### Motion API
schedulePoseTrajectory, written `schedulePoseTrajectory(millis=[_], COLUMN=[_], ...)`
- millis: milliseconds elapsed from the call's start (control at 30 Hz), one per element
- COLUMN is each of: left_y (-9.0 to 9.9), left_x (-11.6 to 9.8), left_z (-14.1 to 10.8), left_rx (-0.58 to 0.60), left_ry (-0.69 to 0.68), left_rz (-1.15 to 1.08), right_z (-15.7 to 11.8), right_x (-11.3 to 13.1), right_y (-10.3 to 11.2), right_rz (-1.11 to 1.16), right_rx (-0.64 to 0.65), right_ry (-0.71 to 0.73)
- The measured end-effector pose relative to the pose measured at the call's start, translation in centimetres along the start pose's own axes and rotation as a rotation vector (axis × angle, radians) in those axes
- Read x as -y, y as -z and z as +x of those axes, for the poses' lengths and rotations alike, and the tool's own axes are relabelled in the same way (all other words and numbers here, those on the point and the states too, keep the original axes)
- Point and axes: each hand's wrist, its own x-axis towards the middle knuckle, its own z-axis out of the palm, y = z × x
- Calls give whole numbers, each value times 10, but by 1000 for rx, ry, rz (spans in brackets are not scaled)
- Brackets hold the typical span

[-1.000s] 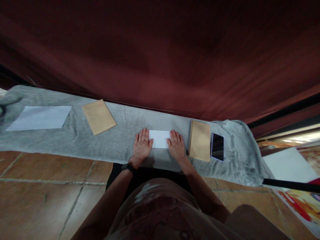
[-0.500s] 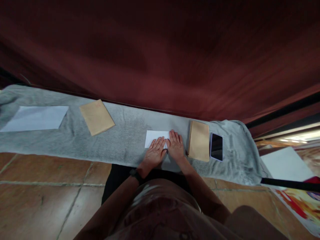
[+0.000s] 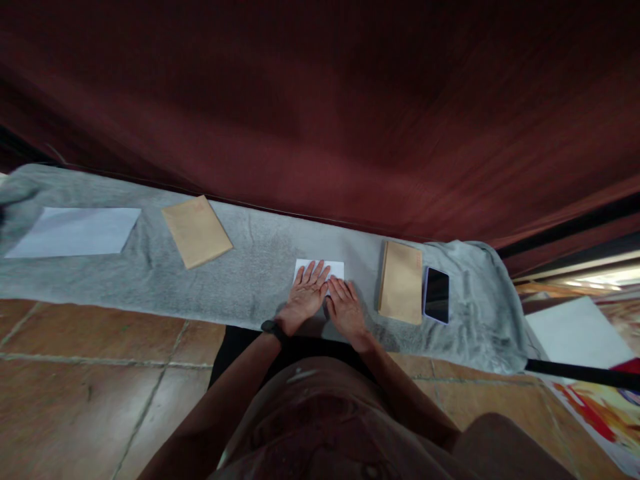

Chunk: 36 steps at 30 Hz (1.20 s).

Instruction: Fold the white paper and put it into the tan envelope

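A small white rectangle of paper (image 3: pixel 337 268) lies flat on the grey cloth in front of me, partly covered by both hands. My left hand (image 3: pixel 307 293) rests on its left part, palm down with the fingers spread. Beside it, my right hand (image 3: pixel 346 310) lies flat with its fingertips on the paper's lower right part. Neither hand grasps anything. Right of my hands is a stack of brown envelopes (image 3: pixel 401 283). Further left, a brown envelope (image 3: pixel 197 231) lies at a slant.
The grey cloth (image 3: pixel 260 267) covers a long narrow surface. White paper sheets (image 3: pixel 75 232) lie at its far left. A phone (image 3: pixel 437 295) sits right of the brown stack. A dark red curtain-like sheet (image 3: pixel 320 133) rises along the far edge. Tiled floor (image 3: pixel 100 400) shows below.
My left hand has shifted up over the paper's left side. My right hand has drawn back towards me and slightly left, uncovering the paper's upper right corner.
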Motion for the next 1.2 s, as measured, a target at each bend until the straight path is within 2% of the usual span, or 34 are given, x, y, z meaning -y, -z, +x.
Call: schedulePoseTrajectory(millis=[133, 667, 767, 867, 933, 1200], left_y=[2, 6, 7, 7, 5, 4], left_x=[5, 11, 2, -8, -13, -9], left_z=[6, 17, 9, 0, -2, 16], left_rx=[-10, -83, -95, -22, 18, 15], left_ry=[2, 75, -17, -235, -310, -264], left_rz=[9, 28, -6, -53, -66, -40], right_z=[-11, -36, -36, -35, -35, -36], right_x=[6, 0, 0, 0, 0, -1], right_y=[0, 9, 9, 9, 8, 6], right_rz=[12, -12, -2, 20, 34, 38], right_rx=[22, 85, 83, 65, 53, 28], right_ry=[20, 64, 62, 66, 67, 43])
